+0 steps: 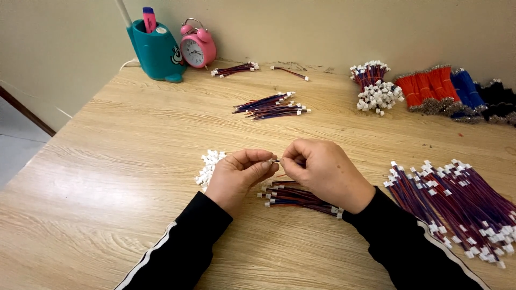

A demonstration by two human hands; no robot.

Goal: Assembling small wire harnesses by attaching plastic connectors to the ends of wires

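Note:
My left hand (238, 174) and my right hand (322, 171) meet at the table's middle, fingertips pinched together on a small white connector (274, 160) with thin wire at its end. Which hand bears the connector and which the wire is hard to tell. Under my wrists lies a small bundle of red-and-blue wires with white plugs (298, 196). Just left of my left hand sits a little heap of loose white connectors (208, 165). Both sleeves are black with a white stripe.
A large fan of wired leads (457, 201) lies at the right. Farther back are two smaller wire bundles (271, 106), (235, 69), a bunch with white plugs (376, 86), and red, blue and black wire bundles (451, 88). A teal pen holder (156, 51) and pink alarm clock (198, 47) stand by the wall.

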